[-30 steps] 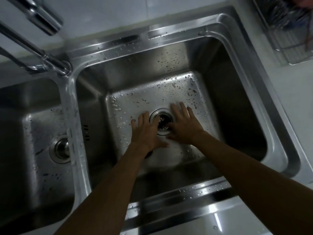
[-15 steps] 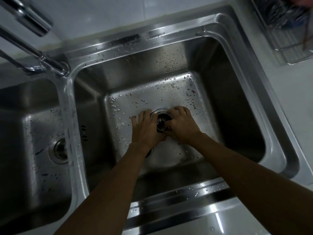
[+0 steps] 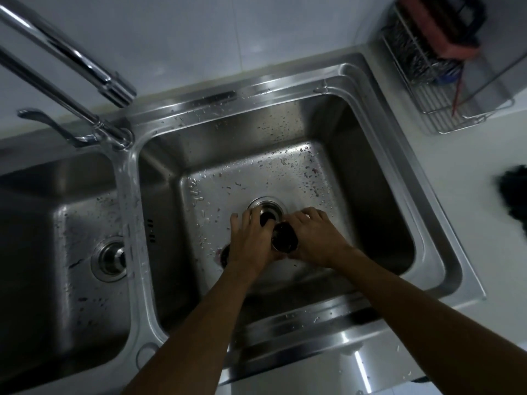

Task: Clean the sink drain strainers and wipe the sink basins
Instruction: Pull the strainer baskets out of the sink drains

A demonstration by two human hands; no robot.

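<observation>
Far left of drain (image 3: 266,208), 2nd strainer (image 3: 109,258) is being left seated. Just below drain, left hand (image 3: 248,243) (grip unclear) is being laid on lifted strainer (image 3: 283,238), itself being clutched by right hand (image 3: 313,240). If it's tipped, gunk is prob. being lost down open drain.

Dim overall, cool cast. Glare streaks on front sink rim (image 3: 346,337) and faucet (image 3: 74,57). Deep shadow on basin walls (image 3: 382,220). Wide-angle bending at edges; corners soft.

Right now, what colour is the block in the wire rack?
The block is reddish-orange; head view.
</observation>
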